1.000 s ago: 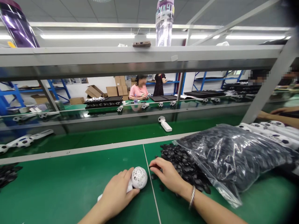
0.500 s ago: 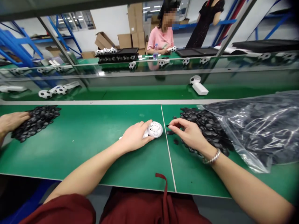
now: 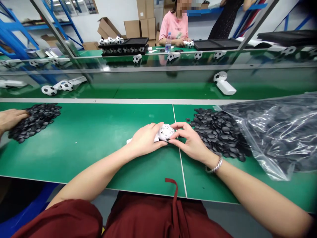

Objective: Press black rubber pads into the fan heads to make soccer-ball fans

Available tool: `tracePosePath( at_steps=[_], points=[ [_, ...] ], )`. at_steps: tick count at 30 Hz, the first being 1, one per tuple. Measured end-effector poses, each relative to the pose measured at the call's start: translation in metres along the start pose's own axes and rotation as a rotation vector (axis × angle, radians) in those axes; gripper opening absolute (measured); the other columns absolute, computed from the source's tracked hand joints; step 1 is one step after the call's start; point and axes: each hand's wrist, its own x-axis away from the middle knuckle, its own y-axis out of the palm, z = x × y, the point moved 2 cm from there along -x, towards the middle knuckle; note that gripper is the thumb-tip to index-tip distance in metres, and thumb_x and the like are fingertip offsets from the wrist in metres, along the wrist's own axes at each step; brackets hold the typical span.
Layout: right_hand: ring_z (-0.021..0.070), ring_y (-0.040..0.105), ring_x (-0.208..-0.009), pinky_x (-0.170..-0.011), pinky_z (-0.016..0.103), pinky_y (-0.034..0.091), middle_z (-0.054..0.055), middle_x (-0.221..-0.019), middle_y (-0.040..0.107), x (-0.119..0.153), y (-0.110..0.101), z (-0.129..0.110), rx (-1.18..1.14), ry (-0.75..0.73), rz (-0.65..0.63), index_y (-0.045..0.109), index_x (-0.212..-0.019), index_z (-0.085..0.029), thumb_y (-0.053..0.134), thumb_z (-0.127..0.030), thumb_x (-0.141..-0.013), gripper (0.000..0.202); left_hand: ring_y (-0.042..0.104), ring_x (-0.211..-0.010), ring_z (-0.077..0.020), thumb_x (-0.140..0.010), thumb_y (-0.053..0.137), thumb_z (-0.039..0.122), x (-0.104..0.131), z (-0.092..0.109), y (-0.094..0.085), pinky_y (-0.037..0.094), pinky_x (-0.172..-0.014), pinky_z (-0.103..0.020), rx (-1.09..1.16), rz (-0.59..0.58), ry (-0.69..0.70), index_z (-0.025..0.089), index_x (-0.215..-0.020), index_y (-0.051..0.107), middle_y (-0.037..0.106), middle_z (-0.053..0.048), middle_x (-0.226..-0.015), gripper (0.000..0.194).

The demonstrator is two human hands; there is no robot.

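Observation:
A white handheld fan (image 3: 166, 132) with a round, ball-patterned head full of openings lies on the green bench. My left hand (image 3: 146, 140) is closed around its neck, and the end of the handle shows left of the wrist. Against the right side of the head, my right hand (image 3: 189, 140) pinches a small black piece (image 3: 168, 139), mostly hidden by the fingertips. Right of that hand spreads a pile of flat black pieces (image 3: 220, 132).
A clear plastic bag (image 3: 277, 132) of black pieces lies at right. Another person's hand (image 3: 12, 119) touches a second black pile (image 3: 37, 120) at left. Beyond the white ledge (image 3: 111, 101), a conveyor (image 3: 138, 91) carries several football-patterned fans (image 3: 66, 86). A person (image 3: 174, 29) sits opposite.
My right hand has moved left from beside the pile to the fan head, carrying the black piece. My left hand keeps its hold. The conveyor fan at right has shifted further right.

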Motion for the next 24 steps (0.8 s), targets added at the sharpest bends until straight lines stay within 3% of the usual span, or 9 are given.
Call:
tracePosePath(
  at_steps=[9, 15, 19, 24],
  points=[
    [0.0215, 0.051, -0.108, -0.090, 0.039, 0.045, 0.008, -0.110, 0.055, -0.004, 0.002, 0.001, -0.041, 0.039, 0.032, 0.056, -0.083, -0.020, 0.064, -0.031, -0.076, 0.015, 0.054, -0.108, -0.0255, -0.080, 0.053, 0.049, -0.002, 0.001, 0.002, 0.045, -0.088, -0.036, -0.027, 0.021, 0.014, 0.014, -0.130, 0.038, 0.056, -0.010, -0.120, 0.062],
    [0.0215, 0.052, -0.111, -0.088, 0.035, 0.047, 0.009, -0.120, 0.054, -0.005, 0.007, 0.008, -0.307, 0.218, -0.020, 0.044, -0.114, -0.020, 0.070, -0.037, -0.070, 0.054, 0.052, -0.110, -0.0245, -0.079, 0.054, 0.045, -0.003, 0.003, 0.001, 0.044, -0.089, -0.036, 0.000, 0.027, -0.001, 0.015, -0.130, 0.039, 0.054, -0.009, -0.122, 0.060],
    [0.0203, 0.053, -0.110, -0.085, 0.033, 0.047, 0.008, -0.118, 0.055, -0.005, 0.009, 0.010, -0.323, 0.235, -0.062, 0.045, -0.115, -0.021, 0.067, -0.033, -0.073, 0.049, 0.054, -0.108, -0.0250, -0.079, 0.055, 0.045, -0.002, 0.004, 0.000, 0.045, -0.088, -0.037, 0.024, 0.013, -0.040, 0.017, -0.130, 0.039, 0.054, -0.008, -0.123, 0.060],
    [0.0194, 0.054, -0.105, -0.075, 0.029, 0.047, 0.007, -0.113, 0.056, -0.006, 0.009, 0.007, -0.306, 0.240, -0.026, 0.047, -0.112, -0.019, 0.067, -0.026, -0.072, 0.045, 0.055, -0.107, -0.0254, -0.076, 0.058, 0.042, -0.004, 0.004, -0.001, 0.045, -0.090, -0.038, 0.090, 0.039, -0.037, 0.017, -0.125, 0.044, 0.055, -0.008, -0.120, 0.057]
  ],
)
